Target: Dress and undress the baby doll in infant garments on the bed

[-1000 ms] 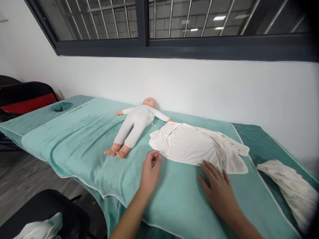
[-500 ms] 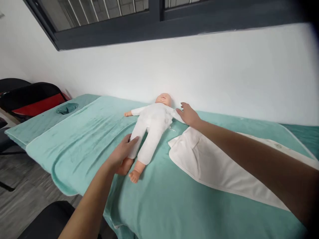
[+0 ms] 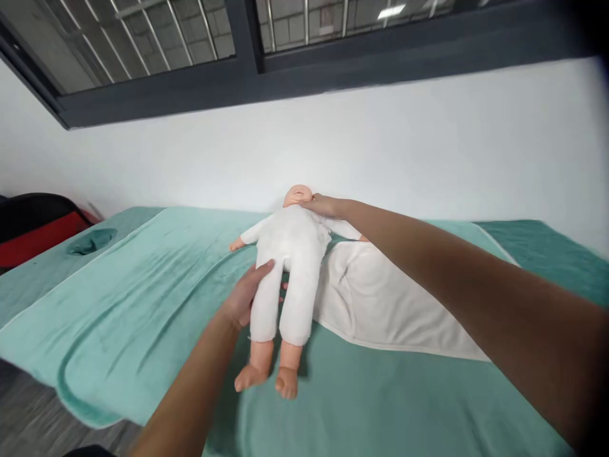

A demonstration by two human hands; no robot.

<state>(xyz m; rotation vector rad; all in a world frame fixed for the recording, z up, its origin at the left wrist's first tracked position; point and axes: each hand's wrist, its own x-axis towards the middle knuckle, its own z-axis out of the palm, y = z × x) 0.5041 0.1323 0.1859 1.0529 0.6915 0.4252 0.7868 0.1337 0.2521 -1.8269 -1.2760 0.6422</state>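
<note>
A baby doll (image 3: 288, 254) in a white one-piece suit is held above the teal blanket (image 3: 143, 298), its feet hanging toward me. My left hand (image 3: 247, 295) is under its hips and thighs, thumb over the left thigh. My right hand (image 3: 323, 204) is closed at its neck and shoulder, just below the head. A white cloth (image 3: 380, 301) lies spread flat on the blanket right of the doll.
The blanket covers a long table against a white wall under a dark-framed window. A small crumpled teal cloth (image 3: 90, 241) lies at the far left. A black and red chair (image 3: 35, 222) stands beyond the table's left end.
Both hands reached from the near edge to the doll and took hold of it. The doll has come off the blanket and turned so its legs point toward me.
</note>
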